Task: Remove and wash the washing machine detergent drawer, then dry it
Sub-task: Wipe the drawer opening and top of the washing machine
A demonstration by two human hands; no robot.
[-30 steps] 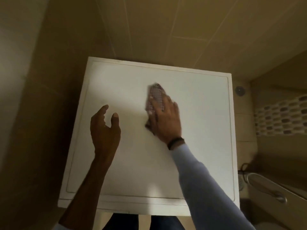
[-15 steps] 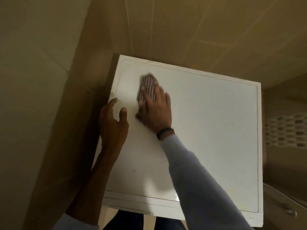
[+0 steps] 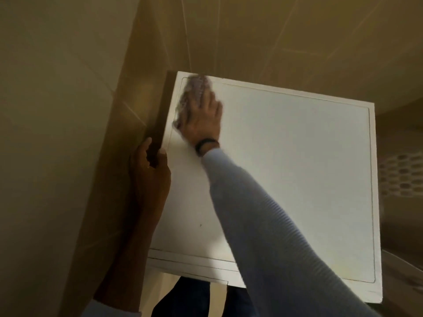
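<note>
- Presently, the tiled wall [image 3: 57, 133] stands just beside the left flank of the washing machine [image 3: 297, 179], with a narrow dark gap between them
- Left hand [image 3: 148, 170]: positioned at the left edge of the machine's top, finger and thumb loosely curled and apart, holding nothing; contact with the edge cannot be confirmed. It is well placed to steady the body during the reach
- Cloth [image 3: 192, 92]: checked and motion-blurred, lying on the far left corner of the top, pinned under the fingers
- Right hand [image 3: 201, 120]: palm down, fingers straight and slightly spread, pressing the cloth flat; a dark wristband [image 3: 206, 144] sits above the pale ribbed sleeve [image 3: 263, 225]
- Step in hand, as judged: wiping the machine's top. Maintain even palm pressure, run the cloth along the groove inside the rim, and overlap each stroke. Keep the cloth fully under the fingers so it cannot slip into the wall gap
- A small dark speck [image 3: 201, 225] near the near left area calls for a pass
- Detergent drawer: not in view; the front panel is hidden below the near edge, so its position cannot be stated
- Mosaic tile band [image 3: 398, 177]: far right, well apart from the work
</note>
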